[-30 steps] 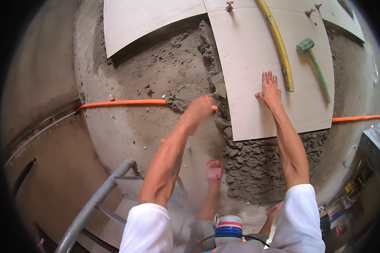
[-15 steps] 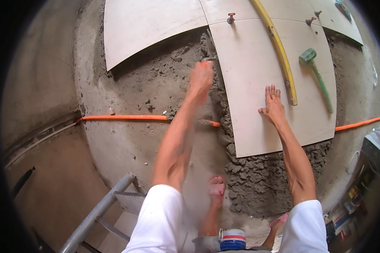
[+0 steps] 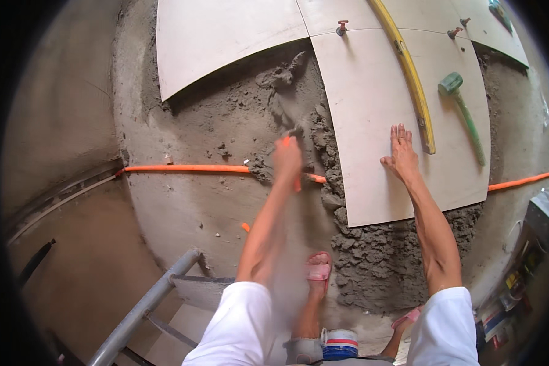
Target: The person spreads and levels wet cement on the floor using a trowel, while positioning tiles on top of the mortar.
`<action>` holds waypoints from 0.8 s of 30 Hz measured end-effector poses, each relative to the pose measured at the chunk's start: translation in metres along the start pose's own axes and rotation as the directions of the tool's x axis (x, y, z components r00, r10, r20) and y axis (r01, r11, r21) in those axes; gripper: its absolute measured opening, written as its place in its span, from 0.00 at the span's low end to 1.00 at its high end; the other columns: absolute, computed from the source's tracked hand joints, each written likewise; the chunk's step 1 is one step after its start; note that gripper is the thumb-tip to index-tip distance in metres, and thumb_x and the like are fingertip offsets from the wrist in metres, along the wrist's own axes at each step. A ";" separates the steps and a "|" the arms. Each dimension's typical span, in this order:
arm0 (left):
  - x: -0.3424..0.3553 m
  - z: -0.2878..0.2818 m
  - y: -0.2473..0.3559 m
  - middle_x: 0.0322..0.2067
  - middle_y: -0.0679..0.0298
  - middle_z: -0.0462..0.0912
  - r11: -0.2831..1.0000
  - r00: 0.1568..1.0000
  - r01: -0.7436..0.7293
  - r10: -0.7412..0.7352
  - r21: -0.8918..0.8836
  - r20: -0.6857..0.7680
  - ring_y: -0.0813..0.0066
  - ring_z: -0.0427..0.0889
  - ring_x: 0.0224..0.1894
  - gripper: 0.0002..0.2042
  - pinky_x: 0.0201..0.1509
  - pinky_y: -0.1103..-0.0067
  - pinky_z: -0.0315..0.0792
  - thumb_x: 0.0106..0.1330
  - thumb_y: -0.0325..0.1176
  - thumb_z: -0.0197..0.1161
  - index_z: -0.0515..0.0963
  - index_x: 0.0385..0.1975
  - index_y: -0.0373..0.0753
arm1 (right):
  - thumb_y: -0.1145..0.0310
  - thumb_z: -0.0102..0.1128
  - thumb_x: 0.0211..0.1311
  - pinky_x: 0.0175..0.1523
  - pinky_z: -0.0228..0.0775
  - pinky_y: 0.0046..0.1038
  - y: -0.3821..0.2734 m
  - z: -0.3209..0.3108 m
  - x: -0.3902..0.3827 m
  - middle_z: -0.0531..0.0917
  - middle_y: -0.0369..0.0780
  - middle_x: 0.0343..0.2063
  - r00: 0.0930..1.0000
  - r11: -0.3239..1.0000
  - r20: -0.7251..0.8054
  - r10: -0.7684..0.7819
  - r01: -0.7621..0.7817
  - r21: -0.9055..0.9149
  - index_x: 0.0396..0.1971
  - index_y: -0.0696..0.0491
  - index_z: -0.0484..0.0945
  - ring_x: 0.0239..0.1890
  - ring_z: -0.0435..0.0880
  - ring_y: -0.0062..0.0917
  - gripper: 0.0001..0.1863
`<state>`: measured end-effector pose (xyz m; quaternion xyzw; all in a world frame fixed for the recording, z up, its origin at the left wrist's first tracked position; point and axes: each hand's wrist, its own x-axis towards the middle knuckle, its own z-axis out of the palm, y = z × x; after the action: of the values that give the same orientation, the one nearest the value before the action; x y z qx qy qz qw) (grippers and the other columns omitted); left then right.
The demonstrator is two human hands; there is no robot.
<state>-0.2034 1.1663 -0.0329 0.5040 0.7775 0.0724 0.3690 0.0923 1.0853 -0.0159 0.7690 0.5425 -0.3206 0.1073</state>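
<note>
Along the left edge of the pale tile [image 3: 360, 110], mortar has just shifted: the upper stretch of the mortar ridge [image 3: 325, 137] is broken off, and a loose clump [image 3: 280, 76] now sits left of it, close to the near edge of the far-left tile [image 3: 226, 43]. Drag mark runs from clump toward the hand.

Left hand [image 3: 287, 160]: has come back toward the wearer vs half a second ago, now just short of the orange conduit [image 3: 195, 168]. Fist closed round an orange-handled tool [image 3: 297, 183]; working end blurred, can't confirm type, my guess is a trowel.

Right hand [image 3: 402, 157]: no real change, palm down on the tile, fingers extended, holding nothing, just left of the near end of the yellow level [image 3: 412, 79]. Looks like bracing.

Tile position same: far edge at the seam, near edge overhanging rough mortar bed [image 3: 396, 262]. Green mallet [image 3: 465, 114] untouched near its right edge.

Read: edge cleanup partly done. Far stretch looks freed, near stretch toward the tile's near-left corner still lumpy.
</note>
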 end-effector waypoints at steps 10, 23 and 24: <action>0.104 -0.130 0.033 0.28 0.48 0.80 0.660 0.893 -0.411 0.430 0.630 0.132 0.45 0.81 0.33 0.21 0.38 0.57 0.75 0.57 0.42 0.67 0.67 0.39 0.36 | 0.65 0.71 0.46 0.70 0.58 0.38 0.007 0.008 0.000 0.48 0.50 0.71 0.998 0.997 -0.056 -0.013 0.017 0.071 0.71 0.55 0.44 0.72 0.47 0.50 0.55; 0.117 -0.090 -0.034 0.28 0.44 0.80 0.495 0.738 -0.668 0.532 0.555 0.414 0.39 0.79 0.33 0.12 0.35 0.50 0.69 0.64 0.28 0.51 0.61 0.46 0.44 | 0.63 0.72 0.46 0.58 0.74 0.41 0.019 0.031 0.007 0.48 0.44 0.72 0.986 0.998 -0.163 -0.031 0.023 -0.054 0.72 0.50 0.45 0.73 0.48 0.44 0.55; 0.104 -0.100 -0.044 0.29 0.44 0.80 0.545 0.754 -0.649 0.549 0.530 0.359 0.39 0.79 0.34 0.14 0.36 0.51 0.70 0.63 0.28 0.53 0.62 0.47 0.45 | 0.63 0.72 0.46 0.58 0.74 0.41 0.017 0.030 0.006 0.48 0.44 0.72 0.987 0.998 -0.159 -0.036 0.029 -0.048 0.72 0.50 0.45 0.73 0.48 0.44 0.55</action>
<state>-0.3227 1.2581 -0.0350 0.8355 0.5047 -0.1067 0.1895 0.0977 1.0677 -0.0460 0.7806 0.5691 -0.2471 0.0759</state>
